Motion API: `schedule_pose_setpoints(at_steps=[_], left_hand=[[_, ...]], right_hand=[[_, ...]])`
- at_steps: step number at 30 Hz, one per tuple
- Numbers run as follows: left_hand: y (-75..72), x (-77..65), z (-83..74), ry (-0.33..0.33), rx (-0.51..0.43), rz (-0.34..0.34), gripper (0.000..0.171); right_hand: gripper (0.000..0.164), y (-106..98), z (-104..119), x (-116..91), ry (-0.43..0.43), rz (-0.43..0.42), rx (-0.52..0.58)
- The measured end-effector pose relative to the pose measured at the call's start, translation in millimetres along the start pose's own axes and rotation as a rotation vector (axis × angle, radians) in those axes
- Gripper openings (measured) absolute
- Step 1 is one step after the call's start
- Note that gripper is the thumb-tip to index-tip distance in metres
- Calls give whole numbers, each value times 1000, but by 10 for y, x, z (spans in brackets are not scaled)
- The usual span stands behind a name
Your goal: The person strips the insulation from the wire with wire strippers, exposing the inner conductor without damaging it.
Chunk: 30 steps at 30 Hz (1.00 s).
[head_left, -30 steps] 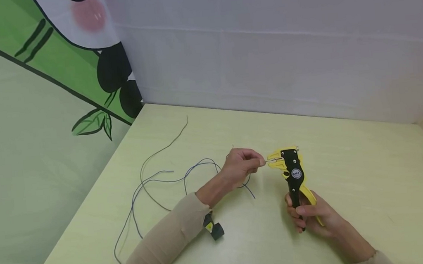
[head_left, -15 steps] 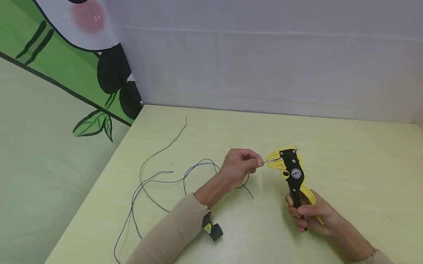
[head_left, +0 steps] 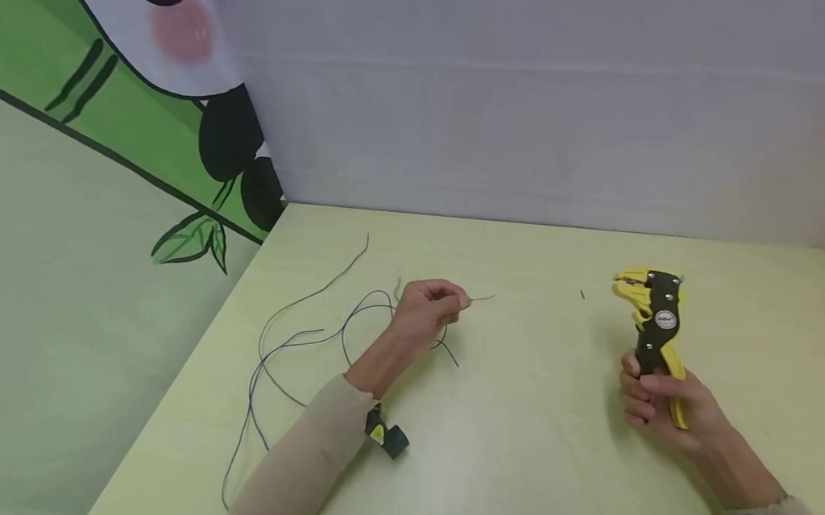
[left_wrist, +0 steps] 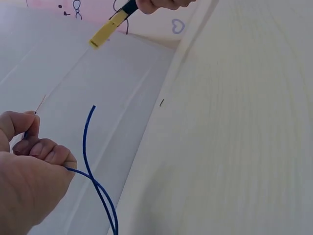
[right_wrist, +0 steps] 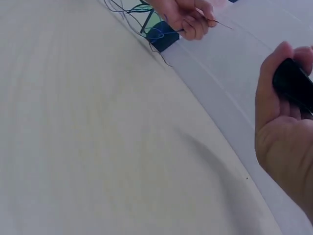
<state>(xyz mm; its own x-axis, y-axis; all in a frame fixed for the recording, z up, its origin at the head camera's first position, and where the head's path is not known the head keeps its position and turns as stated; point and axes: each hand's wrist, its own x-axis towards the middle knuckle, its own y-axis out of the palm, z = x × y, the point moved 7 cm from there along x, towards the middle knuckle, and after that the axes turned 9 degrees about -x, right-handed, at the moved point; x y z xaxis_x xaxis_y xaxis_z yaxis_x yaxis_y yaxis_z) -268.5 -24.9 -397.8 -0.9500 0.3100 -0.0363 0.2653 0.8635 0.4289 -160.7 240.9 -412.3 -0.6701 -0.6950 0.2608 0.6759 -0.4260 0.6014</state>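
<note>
- Wire (head_left: 483,298): pinched by the left hand (head_left: 427,309) above the table (head_left: 529,442), its tip projecting beyond the fingers; in the left wrist view the tip appears bare and copper-coloured.
- Wire stripper (head_left: 664,294): held upright and well apart from the wire, the fingers of the right hand (head_left: 675,406) curled round its handles; no wire shows in its jaws.
- Step in hand, as judged: stripping of this end, apparently complete.
- Next move, as judged: inspect or twist the bare tip, then select another end, keeping the fine strands unbent.
- Count: 2 hands, both grasping; 1 wire stripper; 1 short dark snippet (head_left: 583,294) lying between the hands; 1 black wrist device (head_left: 390,437) at the left sleeve.
- Loose lengths: blue wire (left_wrist: 85,139) and dark wire (head_left: 310,296), at least 2 in all; crossings prevent an exact count.
</note>
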Motion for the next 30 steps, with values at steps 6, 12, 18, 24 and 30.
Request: schedule_pose_setpoints(at_steps=[6, 12, 18, 24, 30], left_hand=[[0, -5, 5, -22, -43, -10, 35], [-3, 7, 26, -32, -53, -22, 35], [20, 37, 93, -72, -75, -34, 36], [35, 58, 168, -91, -70, -39, 35], [43, 91, 223, -117, -64, -40, 32]], right_hand=[[41, 57, -189, 54, 157, 60, -147], [42, 66, -207, 43, 178, 40, -109], [45, 88, -191, 72, 196, 32, -91], [46, 115, -177, 85, 203, 60, -59], [46, 88, -151, 67, 183, 136, -43]])
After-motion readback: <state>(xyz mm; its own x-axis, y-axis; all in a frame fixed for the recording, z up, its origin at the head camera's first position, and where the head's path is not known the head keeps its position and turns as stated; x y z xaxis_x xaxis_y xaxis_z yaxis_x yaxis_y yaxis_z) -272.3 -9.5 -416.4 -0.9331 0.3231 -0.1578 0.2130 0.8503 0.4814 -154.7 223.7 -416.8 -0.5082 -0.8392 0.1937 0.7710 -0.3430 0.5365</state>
